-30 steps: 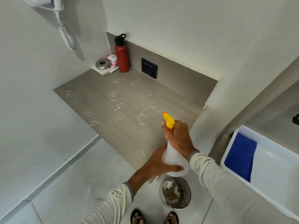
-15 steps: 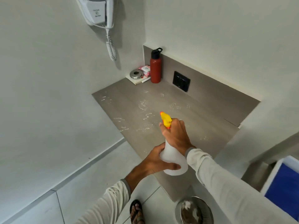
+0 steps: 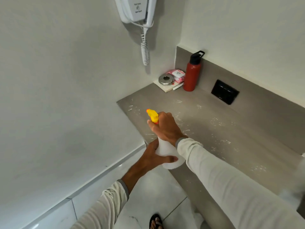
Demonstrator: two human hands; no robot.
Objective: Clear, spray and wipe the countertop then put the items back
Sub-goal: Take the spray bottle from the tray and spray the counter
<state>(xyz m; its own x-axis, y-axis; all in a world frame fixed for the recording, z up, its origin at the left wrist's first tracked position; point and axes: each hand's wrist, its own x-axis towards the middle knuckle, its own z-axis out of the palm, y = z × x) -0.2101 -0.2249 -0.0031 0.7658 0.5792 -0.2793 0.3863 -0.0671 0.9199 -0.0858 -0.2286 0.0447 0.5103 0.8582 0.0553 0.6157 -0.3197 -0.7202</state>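
A white spray bottle (image 3: 166, 152) with a yellow nozzle is held over the near left edge of the grey countertop (image 3: 239, 129). My right hand (image 3: 166, 128) grips its neck at the trigger. My left hand (image 3: 154, 157) cups and holds the bottle's body from below. The nozzle points toward the far left. White flecks of foam or spray are scattered over the countertop. In the back corner stand a red water bottle (image 3: 192, 76) with a black cap, a pink packet (image 3: 178, 75), a round metal lid (image 3: 165, 79) on a white tile, and a white pen (image 3: 177, 86).
A white wall-mounted hair dryer (image 3: 137, 10) with a coiled cord hangs above the corner. A black switch plate (image 3: 224, 92) sits in the grey backsplash. White walls close the left and back. Below lies white tiled floor with my sandalled foot (image 3: 156, 222).
The view has swung left and up: the steel bin and the white tray with the blue cloth have left the frame. Both hands keep their hold on the spray bottle, nearer the counter's left edge.
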